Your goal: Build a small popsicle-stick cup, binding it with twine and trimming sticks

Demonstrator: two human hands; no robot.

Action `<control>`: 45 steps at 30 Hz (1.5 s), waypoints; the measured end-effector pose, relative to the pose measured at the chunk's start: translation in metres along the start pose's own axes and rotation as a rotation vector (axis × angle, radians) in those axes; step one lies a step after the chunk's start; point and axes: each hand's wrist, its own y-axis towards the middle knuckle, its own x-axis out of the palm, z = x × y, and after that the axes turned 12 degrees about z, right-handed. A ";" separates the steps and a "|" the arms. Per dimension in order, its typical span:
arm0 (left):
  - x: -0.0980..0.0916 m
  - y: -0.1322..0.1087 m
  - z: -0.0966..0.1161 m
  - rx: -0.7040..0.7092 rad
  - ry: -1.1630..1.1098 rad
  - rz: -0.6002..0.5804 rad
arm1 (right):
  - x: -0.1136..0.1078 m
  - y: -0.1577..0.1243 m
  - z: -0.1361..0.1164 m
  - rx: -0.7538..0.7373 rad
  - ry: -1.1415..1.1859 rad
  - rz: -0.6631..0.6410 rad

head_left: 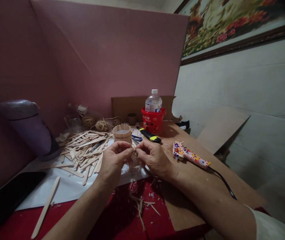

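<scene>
My left hand (116, 158) and my right hand (154, 160) meet at the middle, thumbs and forefingers pinched together. Between the fingertips is a small tan bit that looks like jute twine (134, 151), mostly hidden by the fingers. Thin frayed fibres show faintly below it. Just behind my hands stands a round cup made of wooden sticks (122, 132) with a scalloped rim. Loose fibres and splinters (140, 208) lie on the red cloth under my hands.
A heap of craft sticks (85, 150) covers white paper at left, with twine balls (102, 125) behind. A purple tumbler (32, 130) and black phone (12, 196) lie left. Rightward are a yellow-black utility knife (149, 135), a red bucket (152, 121) holding a bottle, and a flowered glue gun (188, 155).
</scene>
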 end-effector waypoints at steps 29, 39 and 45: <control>0.000 -0.003 -0.001 0.195 0.191 0.003 | 0.001 0.000 0.000 0.092 0.148 0.019; -0.001 -0.008 0.000 0.611 0.561 0.007 | -0.006 -0.001 -0.003 -0.376 -0.326 0.062; 0.000 -0.008 0.000 0.663 0.590 0.043 | -0.009 0.000 -0.005 -0.535 -0.458 -0.014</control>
